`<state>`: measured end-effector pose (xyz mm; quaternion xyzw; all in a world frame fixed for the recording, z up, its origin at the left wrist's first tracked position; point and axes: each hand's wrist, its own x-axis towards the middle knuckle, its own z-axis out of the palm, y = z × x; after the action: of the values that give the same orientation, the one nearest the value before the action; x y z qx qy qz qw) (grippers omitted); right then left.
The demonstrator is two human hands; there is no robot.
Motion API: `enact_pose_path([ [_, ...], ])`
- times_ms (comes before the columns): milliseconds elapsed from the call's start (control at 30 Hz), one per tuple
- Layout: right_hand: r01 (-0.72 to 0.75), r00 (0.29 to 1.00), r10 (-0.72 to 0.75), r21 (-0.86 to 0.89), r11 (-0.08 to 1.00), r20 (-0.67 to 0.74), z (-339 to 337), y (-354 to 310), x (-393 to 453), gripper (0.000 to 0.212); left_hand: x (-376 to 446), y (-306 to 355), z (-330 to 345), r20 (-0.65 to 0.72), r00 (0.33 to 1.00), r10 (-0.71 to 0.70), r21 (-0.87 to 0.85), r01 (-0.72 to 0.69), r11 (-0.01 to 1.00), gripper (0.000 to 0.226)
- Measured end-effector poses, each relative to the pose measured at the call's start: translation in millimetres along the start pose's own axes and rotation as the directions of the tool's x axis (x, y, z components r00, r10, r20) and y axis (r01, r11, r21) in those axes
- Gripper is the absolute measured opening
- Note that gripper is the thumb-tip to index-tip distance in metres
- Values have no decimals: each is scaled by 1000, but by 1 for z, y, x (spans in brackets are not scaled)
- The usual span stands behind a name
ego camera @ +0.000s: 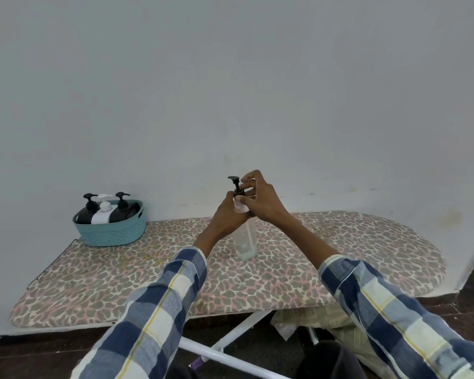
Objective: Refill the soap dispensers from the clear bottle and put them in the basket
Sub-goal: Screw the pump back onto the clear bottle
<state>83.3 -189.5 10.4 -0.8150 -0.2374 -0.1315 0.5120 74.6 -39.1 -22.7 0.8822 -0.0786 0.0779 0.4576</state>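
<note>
A clear bottle stands upright on the leopard-print board, near its middle. A black pump head sits on its neck. My left hand grips the bottle's upper part from the left. My right hand pinches the pump's collar with thumb and fingers from the right. At the back left, a teal basket holds two black dispensers and a white dispenser between them.
The board is low, with white metal legs underneath and dark floor around it. A pale wall stands right behind the board and basket. My checked sleeves cross the board's front edge.
</note>
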Motion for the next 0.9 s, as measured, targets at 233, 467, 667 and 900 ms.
enact_pose_path([
  [233, -33, 999, 33, -7, 999, 23, -6, 9, 6, 20, 16, 16, -7, 121, 991, -56, 181, 33, 983, 98],
  [467, -69, 995, 66, 39, 997, 76, -18, 11, 10, 18, 21, 27, -5, 188, 982, -15, 306, -44, 951, 67],
  [667, -24, 996, 24, -8, 1000, 87, -15, 10, 11, 14, 15, 24, -7, 200, 980, 8, 250, -59, 966, 81],
  [900, -18, 997, 21, -41, 999, 75, -16, 14, 12, 22, 12, 25, -4, 173, 984, 49, 193, -83, 978, 87],
])
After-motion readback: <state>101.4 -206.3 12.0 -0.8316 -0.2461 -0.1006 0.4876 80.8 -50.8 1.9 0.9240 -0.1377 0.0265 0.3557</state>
